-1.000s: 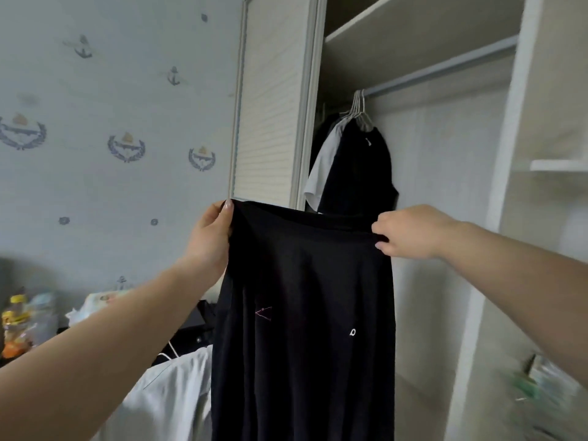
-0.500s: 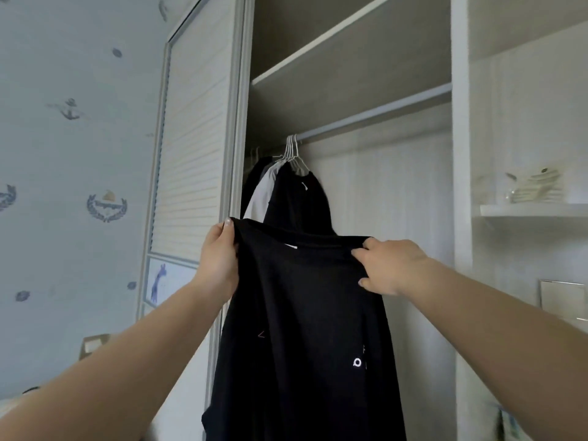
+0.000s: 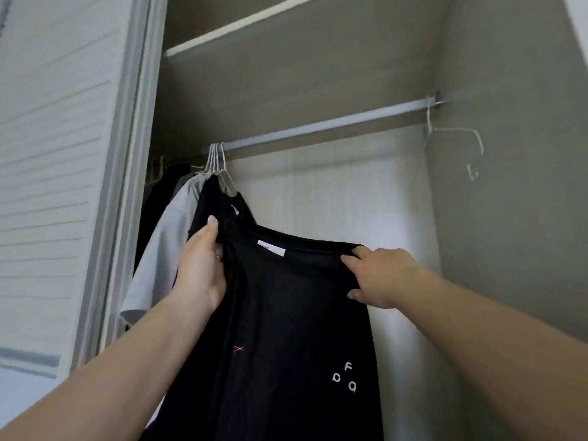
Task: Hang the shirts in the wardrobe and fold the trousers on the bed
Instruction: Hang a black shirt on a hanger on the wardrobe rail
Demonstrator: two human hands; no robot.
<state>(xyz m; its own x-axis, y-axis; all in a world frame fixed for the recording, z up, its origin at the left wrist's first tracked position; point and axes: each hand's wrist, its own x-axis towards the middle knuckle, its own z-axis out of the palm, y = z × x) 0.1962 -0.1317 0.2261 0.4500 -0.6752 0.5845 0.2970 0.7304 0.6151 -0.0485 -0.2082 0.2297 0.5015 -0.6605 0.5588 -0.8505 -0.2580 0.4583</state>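
Observation:
A black shirt (image 3: 286, 329) with small white letters and a white neck label hangs spread between my hands in front of the open wardrobe. My left hand (image 3: 202, 268) grips its left shoulder, my right hand (image 3: 378, 275) grips its right shoulder. The grey rail (image 3: 318, 125) runs above. Several shirts on white wire hangers (image 3: 219, 163) hang at the rail's left end, a dark one (image 3: 219, 202) in front and a light grey one (image 3: 162, 249) beside it. An empty white hanger (image 3: 455, 144) hangs at the rail's right end.
The slatted sliding door (image 3: 63, 154) stands at the left. A shelf (image 3: 248, 23) sits above the rail. The wardrobe's side wall (image 3: 515, 186) closes the right. The stretch of rail between the hung shirts and the empty hanger is bare.
My view has swung right and up, closer into the wardrobe. Both hands have carried the black shirt nearer the rail, and the empty hanger at the right has come into sight.

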